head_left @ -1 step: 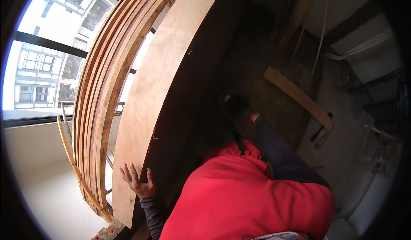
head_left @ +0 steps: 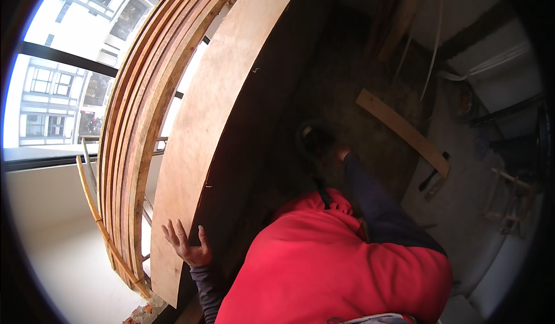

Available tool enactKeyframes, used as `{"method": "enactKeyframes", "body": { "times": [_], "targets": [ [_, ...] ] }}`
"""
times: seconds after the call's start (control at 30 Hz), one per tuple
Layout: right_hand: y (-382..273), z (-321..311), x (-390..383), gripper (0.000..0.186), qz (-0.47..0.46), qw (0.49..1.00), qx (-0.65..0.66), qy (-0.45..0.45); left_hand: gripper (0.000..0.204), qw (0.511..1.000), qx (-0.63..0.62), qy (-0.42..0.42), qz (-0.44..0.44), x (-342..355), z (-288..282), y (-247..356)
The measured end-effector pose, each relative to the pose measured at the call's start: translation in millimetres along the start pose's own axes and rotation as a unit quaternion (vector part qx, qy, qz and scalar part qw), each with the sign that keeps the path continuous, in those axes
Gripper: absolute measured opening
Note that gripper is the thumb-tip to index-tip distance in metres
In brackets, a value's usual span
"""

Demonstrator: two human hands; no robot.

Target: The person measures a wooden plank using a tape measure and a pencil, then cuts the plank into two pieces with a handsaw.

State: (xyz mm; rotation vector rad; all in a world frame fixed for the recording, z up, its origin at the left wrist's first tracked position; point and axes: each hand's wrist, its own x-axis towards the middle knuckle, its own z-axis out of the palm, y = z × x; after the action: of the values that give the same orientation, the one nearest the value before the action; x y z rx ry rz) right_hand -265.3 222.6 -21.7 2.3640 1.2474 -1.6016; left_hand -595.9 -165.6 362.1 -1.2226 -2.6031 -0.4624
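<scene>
**Left hand flat on a leaning plywood sheet**

The left hand (head_left: 188,244) lies against the lower face of the plywood sheet (head_left: 222,121), fingers (head_left: 173,233) spread wide and pressed flat — thumb hooked at the sheet's dark right edge. The sheet stands tilted, leaning toward a stack of boards (head_left: 139,121) propped by the window (head_left: 52,93). The right hand (head_left: 342,153) reaches out past a red hoodie (head_left: 324,266) toward the floor — its fingers are too dark to read. A loose plank (head_left: 402,128) lies well apart.
</scene>
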Motion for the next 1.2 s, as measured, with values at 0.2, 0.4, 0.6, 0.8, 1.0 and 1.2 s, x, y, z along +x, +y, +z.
{"method": "enactKeyframes", "body": {
  "times": [0.2, 0.4, 0.6, 0.8, 1.0, 1.2],
  "targets": [
    [-100, -16, -98, 0.039, -0.040, 0.860, 0.425, -0.280, 0.038, 0.989, -0.133, -0.070, 0.001, 9, 5, 68],
    [-181, -69, -280, 0.034, -0.153, 0.600, 0.549, -0.561, 0.026, 0.935, -0.337, -0.086, 0.072, 67, 15, 137],
    [-209, -56, -363, 0.038, -0.153, 0.518, 0.516, -0.665, 0.041, 0.842, -0.520, -0.129, 0.063, 101, 37, 175],
    [-213, -53, -399, 0.036, -0.112, 0.529, 0.496, -0.679, 0.046, 0.792, -0.577, -0.164, 0.118, 107, 41, 176],
    [-209, -46, -414, 0.034, -0.152, 0.548, 0.458, -0.683, 0.021, 0.735, -0.643, -0.186, 0.110, 100, 34, 173],
    [-205, -41, -420, 0.037, -0.234, 0.529, 0.416, -0.701, 0.017, 0.751, -0.639, -0.143, 0.090, 89, 28, 171]
  ]
}}
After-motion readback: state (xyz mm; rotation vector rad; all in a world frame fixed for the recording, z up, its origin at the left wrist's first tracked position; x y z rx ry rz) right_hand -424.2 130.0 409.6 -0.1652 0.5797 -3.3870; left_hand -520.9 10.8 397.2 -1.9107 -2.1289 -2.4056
